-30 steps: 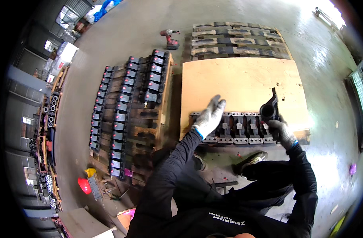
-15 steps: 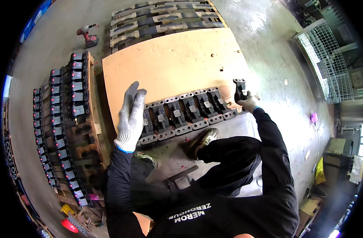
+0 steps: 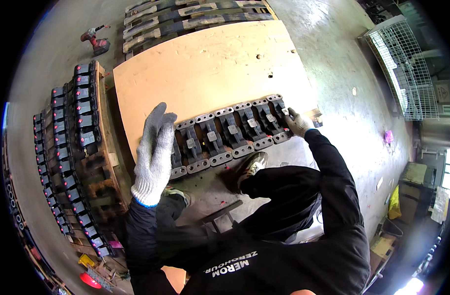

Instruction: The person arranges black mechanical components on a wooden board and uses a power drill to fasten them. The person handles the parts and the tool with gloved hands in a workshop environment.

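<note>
Dark metal links (image 3: 232, 129) lie in a row along the near edge of the tan board (image 3: 210, 69). Left hand (image 3: 154, 152), fingers extended, grips nothing at the board's near-left corner; right hand (image 3: 298, 123) is at its near-right corner, grip cannot be determined.

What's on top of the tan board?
Row of black metal links along the near edge, right hand at its right end. Left hand partly hides the leftmost link; tan board directly beneath the links is covered.
</note>
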Motion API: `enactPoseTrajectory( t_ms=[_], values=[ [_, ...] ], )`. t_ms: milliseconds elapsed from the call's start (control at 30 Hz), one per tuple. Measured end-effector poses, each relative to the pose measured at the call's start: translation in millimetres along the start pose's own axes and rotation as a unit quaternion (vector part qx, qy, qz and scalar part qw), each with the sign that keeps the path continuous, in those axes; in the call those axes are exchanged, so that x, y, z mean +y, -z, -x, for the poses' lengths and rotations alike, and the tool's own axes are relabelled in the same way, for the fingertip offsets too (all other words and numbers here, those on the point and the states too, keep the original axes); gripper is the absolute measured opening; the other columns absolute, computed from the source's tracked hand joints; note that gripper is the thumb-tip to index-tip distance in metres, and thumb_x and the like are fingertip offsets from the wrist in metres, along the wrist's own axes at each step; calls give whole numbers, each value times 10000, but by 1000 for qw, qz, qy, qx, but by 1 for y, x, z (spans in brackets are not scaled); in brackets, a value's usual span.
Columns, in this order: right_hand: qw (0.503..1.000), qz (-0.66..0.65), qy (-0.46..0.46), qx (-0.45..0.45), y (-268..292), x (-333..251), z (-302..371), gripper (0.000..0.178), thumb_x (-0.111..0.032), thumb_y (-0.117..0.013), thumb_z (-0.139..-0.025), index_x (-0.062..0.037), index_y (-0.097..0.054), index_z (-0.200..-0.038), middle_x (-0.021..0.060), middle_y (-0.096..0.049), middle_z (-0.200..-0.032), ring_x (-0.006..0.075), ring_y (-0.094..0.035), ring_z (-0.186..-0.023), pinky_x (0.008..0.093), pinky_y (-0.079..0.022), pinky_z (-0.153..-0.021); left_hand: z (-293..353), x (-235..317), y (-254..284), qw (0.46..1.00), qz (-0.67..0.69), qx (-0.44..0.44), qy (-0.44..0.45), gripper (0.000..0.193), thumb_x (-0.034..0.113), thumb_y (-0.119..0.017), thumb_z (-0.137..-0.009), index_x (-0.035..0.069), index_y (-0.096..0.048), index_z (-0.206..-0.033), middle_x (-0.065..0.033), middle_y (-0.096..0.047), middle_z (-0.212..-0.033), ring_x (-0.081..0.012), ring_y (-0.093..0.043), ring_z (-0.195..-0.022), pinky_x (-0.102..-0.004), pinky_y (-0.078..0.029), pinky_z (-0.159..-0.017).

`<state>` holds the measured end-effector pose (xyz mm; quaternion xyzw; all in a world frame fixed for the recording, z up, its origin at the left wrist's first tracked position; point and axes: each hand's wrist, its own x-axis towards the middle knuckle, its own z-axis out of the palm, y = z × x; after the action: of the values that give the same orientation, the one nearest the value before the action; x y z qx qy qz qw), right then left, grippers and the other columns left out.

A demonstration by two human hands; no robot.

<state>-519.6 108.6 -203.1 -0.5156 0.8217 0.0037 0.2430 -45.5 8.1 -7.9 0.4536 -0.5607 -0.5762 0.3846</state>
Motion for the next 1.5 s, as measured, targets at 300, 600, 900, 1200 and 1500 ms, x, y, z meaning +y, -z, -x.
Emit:
enactPoseTrajectory(
  t_ms=[300,600,900,1200,1500],
  values=[
    [999,-5,-3,-51,11,-17,4,647,-458,-537,-931,-59,-498,-1439,284,-677,-1160,428,-659,-1090,453,-522,-930,6,8,12,998,-52,-25,-5,576,377,-477,-1078,-14,-394,-1494,-187,-543,-1368,-231,-502,-1313,-363,-347,-1163],
    [814,-503,-287,-48,6,44,13,622,-450,-629,-945,-20,-492,-1373,213,-650,-1150,336,-668,-1027,449,-566,-870,-5,4,13,997,-66,-7,-43,517,349,-494,-1070,7,-458,-1456,-132,-607,-1290,-187,-549,-1217,-316,-402,-1066],
    [606,-701,-363,-101,-26,7,30,365,-320,-619,-966,-74,-590,-1234,174,-638,-1145,369,-625,-1072,557,-538,-941,-18,11,3,997,-12,6,-81,538,359,-499,-1071,-12,-450,-1457,-149,-631,-1270,-202,-565,-1206,-329,-397,-1090],
    [503,-823,-252,79,-78,-45,30,448,-343,-315,-1081,-127,-571,-1377,107,-623,-1377,317,-608,-1237,500,-504,-1037,-11,2,29,996,-16,52,-72,510,371,-522,-1061,21,-490,-1431,-119,-642,-1230,-189,-585,-1173,-317,-434,-1042],
    [532,-799,-262,100,-116,-20,4,378,-240,-431,-1013,-99,-601,-1320,132,-668,-1283,316,-664,-1132,477,-549,-970,-3,3,52,991,23,93,-97,499,362,-510,-1069,16,-493,-1428,-122,-644,-1226,-188,-579,-1183,-325,-418,-1057]
  ],
)
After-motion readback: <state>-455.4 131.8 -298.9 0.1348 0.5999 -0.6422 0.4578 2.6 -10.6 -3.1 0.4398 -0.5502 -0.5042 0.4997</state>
